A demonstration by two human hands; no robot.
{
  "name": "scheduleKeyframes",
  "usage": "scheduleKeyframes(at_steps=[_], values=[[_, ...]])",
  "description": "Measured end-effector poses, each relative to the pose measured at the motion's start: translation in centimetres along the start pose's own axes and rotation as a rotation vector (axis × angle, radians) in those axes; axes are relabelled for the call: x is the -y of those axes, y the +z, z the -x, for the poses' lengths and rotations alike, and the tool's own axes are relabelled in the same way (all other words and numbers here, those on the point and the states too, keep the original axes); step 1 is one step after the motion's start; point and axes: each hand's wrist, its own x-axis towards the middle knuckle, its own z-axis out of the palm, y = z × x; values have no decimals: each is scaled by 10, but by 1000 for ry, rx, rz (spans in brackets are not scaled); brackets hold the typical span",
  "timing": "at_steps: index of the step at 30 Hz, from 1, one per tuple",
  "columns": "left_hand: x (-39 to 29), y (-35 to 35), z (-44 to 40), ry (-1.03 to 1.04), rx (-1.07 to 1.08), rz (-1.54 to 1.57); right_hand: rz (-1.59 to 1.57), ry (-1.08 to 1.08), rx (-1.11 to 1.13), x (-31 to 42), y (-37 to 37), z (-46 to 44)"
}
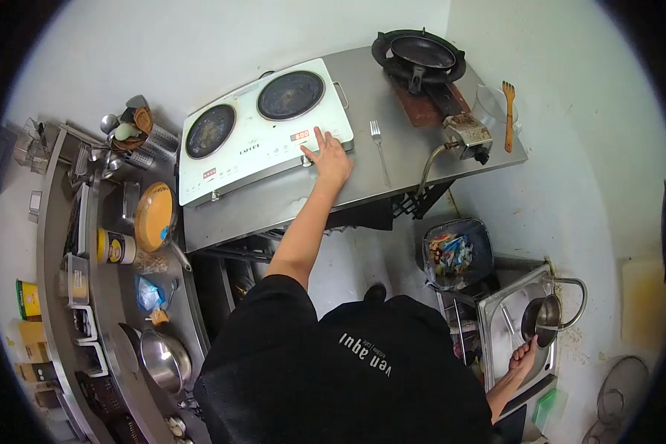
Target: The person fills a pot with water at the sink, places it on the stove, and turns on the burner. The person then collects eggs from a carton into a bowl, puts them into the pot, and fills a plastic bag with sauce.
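Observation:
My left hand [331, 161] reaches over the front edge of a white double electric cooktop [255, 159]. Its fingers are apart, the index finger at the control panel beside a lit red display [300, 136]. Both dark round plates of the cooktop are bare. At the far right, my right hand [524, 357] is closed at the near side of a small dark pan [542, 314], held over the sink [502, 325]. A curved faucet [583, 300] ends over the pan. The exact grip is partly hidden by the fingers.
A fork [379, 148] lies right of the cooktop, near a gas burner with a black skillet [422, 53] and a wooden spatula [509, 115]. Below stands a trash bin [488, 255]. On the left counter are an orange-coated pan [154, 214], utensils and a steel bowl [164, 360].

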Motion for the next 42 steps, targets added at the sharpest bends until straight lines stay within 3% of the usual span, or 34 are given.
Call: scheduleKeyframes(at_steps=[3, 5, 6, 8, 9, 11, 13, 18, 22, 30, 35, 39, 41, 42], values=[[7, 2, 16, 69, -148, 192, -12, -1, 22, -2, -7, -9], [26, 20, 31, -344, -278, 673, -27, -6, 40, -4, -11, -10], [44, 45, 28, -336, -270, 675, -18, -13, 39, -2, -6, -7], [80, 98, 19, -719, -383, 671, 6, -13, 29, 0, 1, -3], [81, 93, 17, -718, -377, 670, 7, -13, 24, 2, 2, -2], [79, 71, 11, -843, -185, 1573, 17, -18, 41, 2, 4, -2], [79, 66, 7, -839, -142, 1521, 7, -13, 37, 0, 0, -7], [82, 61, 3, -1036, -33, 1903, 19, 0, 77, 1, -7, -7], [92, 63, 2, -1022, 74, 1963, 11, -5, 60, 2, -10, -4], [101, 75, -4, -1082, 43, 2161, -2, 26, 95, 0, -22, -11], [103, 78, -13, -1140, 50, 2169, -1, 46, 19, 1, -19, -7], [95, 75, -7, -981, -37, 1798, 21, 67, 64, 3, -24, -10], [80, 58, 2, -797, -159, 1196, 39, 87, 57, 3, -26, -10], [63, 23, 11, -750, -104, 701, 40, 91, 49, 3, -27, -10]])
